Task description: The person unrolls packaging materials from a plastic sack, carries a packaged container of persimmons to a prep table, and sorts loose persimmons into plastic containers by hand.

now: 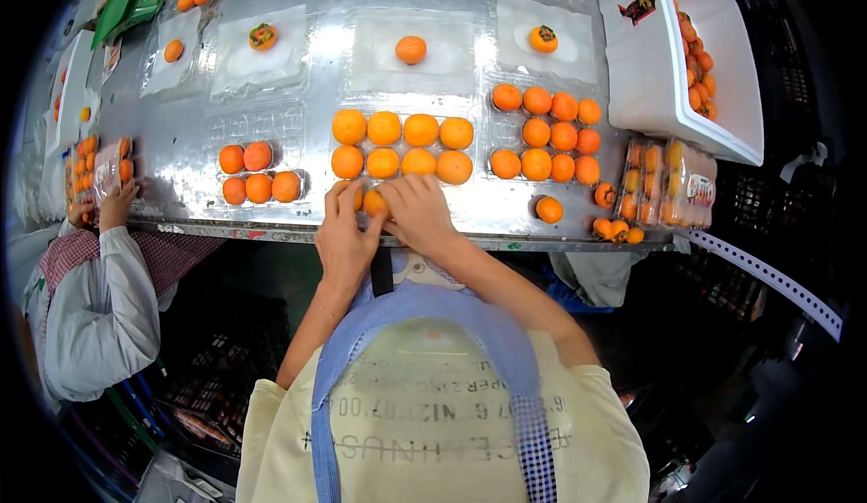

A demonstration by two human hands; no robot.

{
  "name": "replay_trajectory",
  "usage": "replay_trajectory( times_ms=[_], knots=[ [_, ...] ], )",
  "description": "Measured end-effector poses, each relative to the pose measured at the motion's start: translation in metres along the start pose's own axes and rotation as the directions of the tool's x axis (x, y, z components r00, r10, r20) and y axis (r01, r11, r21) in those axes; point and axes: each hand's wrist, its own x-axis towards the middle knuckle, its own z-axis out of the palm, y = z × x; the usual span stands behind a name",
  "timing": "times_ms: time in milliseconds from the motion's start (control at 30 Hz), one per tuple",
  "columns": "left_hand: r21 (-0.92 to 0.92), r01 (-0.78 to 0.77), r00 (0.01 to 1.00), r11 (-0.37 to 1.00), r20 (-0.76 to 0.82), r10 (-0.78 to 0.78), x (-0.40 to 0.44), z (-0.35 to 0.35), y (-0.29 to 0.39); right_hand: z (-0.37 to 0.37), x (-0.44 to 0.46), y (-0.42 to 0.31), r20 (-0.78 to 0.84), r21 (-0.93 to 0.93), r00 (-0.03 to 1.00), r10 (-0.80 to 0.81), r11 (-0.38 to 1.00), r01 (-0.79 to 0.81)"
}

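My left hand (pixel 345 239) is closed around an orange persimmon (pixel 358 200) at the table's front edge. Beside it, my right hand (pixel 417 211) has its fingers curled over another persimmon (pixel 375 203), with the fingertips of both hands nearly meeting. Right in front of my hands, a clear plastic tray (pixel 402 133) carries two rows of persimmons (pixel 383 163). Its transparent lid (pixel 361 69) lies open behind, with a single persimmon (pixel 411 50) on the white padding. My fingers partly hide both held fruits.
More open trays hold persimmons at left (pixel 258 188) and right (pixel 562 135). A loose persimmon (pixel 549 209) sits near the front edge. Packed boxes (pixel 689 187) and a white foam crate (pixel 650 60) stand at right. At far left, a co-worker's hand (pixel 117 205) touches a packed box.
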Motion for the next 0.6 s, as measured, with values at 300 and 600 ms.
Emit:
replay_trajectory(
  times_ms=[300, 600],
  knots=[
    [-0.132, -0.080, 0.995, 0.988, 0.049, 0.087, 0.004, 0.014, -0.020, -0.027, -0.004, 0.002, -0.080, -0.032, 0.996, 0.023, 0.999, -0.026],
    [-0.139, -0.135, 0.990, 0.981, 0.022, 0.139, 0.013, 0.013, -0.008, -0.172, -0.190, 0.117, -0.794, 0.096, 0.270, 0.545, 0.551, -0.829]
  ],
)
